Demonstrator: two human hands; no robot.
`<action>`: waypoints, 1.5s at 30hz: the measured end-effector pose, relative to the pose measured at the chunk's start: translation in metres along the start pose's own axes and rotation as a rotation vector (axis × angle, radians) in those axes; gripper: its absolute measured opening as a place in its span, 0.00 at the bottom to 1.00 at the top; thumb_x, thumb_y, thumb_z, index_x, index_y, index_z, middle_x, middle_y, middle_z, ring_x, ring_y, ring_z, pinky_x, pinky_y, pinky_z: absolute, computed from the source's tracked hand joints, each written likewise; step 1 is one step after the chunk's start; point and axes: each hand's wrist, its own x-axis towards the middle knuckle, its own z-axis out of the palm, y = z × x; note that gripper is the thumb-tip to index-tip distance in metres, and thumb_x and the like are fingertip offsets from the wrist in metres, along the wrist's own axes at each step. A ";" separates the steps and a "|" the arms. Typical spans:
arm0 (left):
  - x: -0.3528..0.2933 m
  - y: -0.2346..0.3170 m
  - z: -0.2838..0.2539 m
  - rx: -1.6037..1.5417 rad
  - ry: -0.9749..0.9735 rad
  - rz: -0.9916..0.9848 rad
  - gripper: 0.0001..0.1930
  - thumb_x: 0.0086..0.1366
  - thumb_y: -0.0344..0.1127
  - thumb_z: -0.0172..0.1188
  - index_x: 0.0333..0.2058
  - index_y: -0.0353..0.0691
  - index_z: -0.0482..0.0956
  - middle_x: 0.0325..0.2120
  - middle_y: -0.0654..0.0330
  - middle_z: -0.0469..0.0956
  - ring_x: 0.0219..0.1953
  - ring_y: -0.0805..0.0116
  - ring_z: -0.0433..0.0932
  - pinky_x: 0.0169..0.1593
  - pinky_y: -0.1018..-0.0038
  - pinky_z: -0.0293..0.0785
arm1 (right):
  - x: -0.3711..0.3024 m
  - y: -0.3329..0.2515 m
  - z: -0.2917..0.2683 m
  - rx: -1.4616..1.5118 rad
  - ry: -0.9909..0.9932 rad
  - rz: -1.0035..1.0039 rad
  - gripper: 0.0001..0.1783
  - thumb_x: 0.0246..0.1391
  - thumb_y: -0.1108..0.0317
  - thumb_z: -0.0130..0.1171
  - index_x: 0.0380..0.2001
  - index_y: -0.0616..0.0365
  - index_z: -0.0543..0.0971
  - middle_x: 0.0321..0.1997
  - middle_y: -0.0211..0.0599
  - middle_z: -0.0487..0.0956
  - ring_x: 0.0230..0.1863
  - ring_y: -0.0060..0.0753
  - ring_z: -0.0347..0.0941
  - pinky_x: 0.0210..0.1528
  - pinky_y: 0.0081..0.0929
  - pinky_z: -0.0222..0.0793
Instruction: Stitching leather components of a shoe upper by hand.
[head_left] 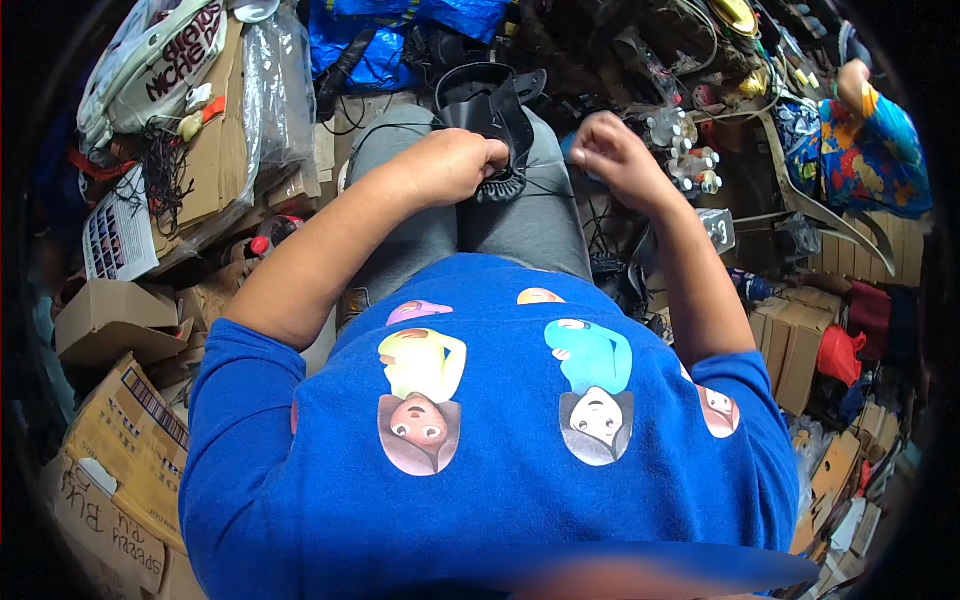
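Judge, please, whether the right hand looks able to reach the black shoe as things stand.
Probably yes: the right hand is just to the right of the black shoe, and nothing bulky seems to stand between them, though the left hand covers part of it.

Grips a black shoe (510, 115) with the left hand (460, 168) over a lap in grey trousers (525, 230), and holds the right hand (618, 160) curled and apart from it, just left of clear plastic bottles (695, 170). Wears a blue shirt (500, 510) printed with cartoon figures. Sits amid clutter, with an open cardboard box (115, 325) at left, blue plastic sheeting (375, 62) beyond the shoe and a person in patterned clothing (875, 160) at upper right.
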 end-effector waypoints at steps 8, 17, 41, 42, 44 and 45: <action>-0.006 -0.003 -0.003 0.056 0.035 0.054 0.05 0.55 0.30 0.54 0.30 0.37 0.72 0.27 0.49 0.75 0.35 0.48 0.74 0.39 0.58 0.68 | 0.017 -0.019 0.000 -0.567 0.004 -0.173 0.09 0.47 0.59 0.60 0.32 0.49 0.78 0.39 0.32 0.74 0.47 0.38 0.69 0.49 0.39 0.61; -0.025 -0.006 -0.009 0.315 0.106 0.186 0.04 0.54 0.30 0.52 0.30 0.42 0.73 0.26 0.57 0.74 0.36 0.57 0.73 0.41 0.64 0.66 | 0.026 -0.032 0.028 -0.805 -0.261 -0.454 0.07 0.45 0.69 0.52 0.31 0.45 0.72 0.24 0.25 0.75 0.36 0.33 0.71 0.43 0.33 0.60; -0.114 -0.006 -0.064 -0.028 0.183 -0.093 0.05 0.56 0.30 0.59 0.30 0.36 0.77 0.28 0.60 0.76 0.32 0.67 0.74 0.38 0.73 0.70 | -0.014 -0.013 -0.005 0.084 -0.384 -0.003 0.08 0.50 0.68 0.59 0.30 0.63 0.78 0.30 0.33 0.75 0.34 0.26 0.71 0.40 0.24 0.66; -0.134 -0.033 -0.071 0.071 0.263 -0.173 0.06 0.52 0.29 0.62 0.30 0.37 0.78 0.27 0.56 0.75 0.32 0.64 0.74 0.39 0.72 0.70 | -0.026 0.008 -0.013 -0.095 -0.280 0.095 0.09 0.49 0.69 0.58 0.33 0.61 0.79 0.33 0.37 0.76 0.37 0.32 0.73 0.43 0.26 0.67; -0.177 -0.053 -0.101 0.210 0.502 -0.406 0.08 0.52 0.32 0.62 0.30 0.35 0.79 0.28 0.55 0.75 0.31 0.59 0.75 0.37 0.70 0.70 | -0.056 0.048 -0.038 -0.327 -0.126 0.307 0.12 0.47 0.68 0.56 0.36 0.57 0.80 0.37 0.42 0.78 0.43 0.41 0.74 0.47 0.30 0.68; -0.210 -0.077 -0.123 0.350 0.519 -0.508 0.07 0.53 0.31 0.61 0.30 0.35 0.79 0.28 0.55 0.76 0.31 0.60 0.76 0.37 0.71 0.70 | -0.079 0.075 -0.056 -0.404 -0.073 0.333 0.12 0.47 0.67 0.56 0.36 0.57 0.80 0.38 0.41 0.78 0.42 0.41 0.75 0.46 0.31 0.68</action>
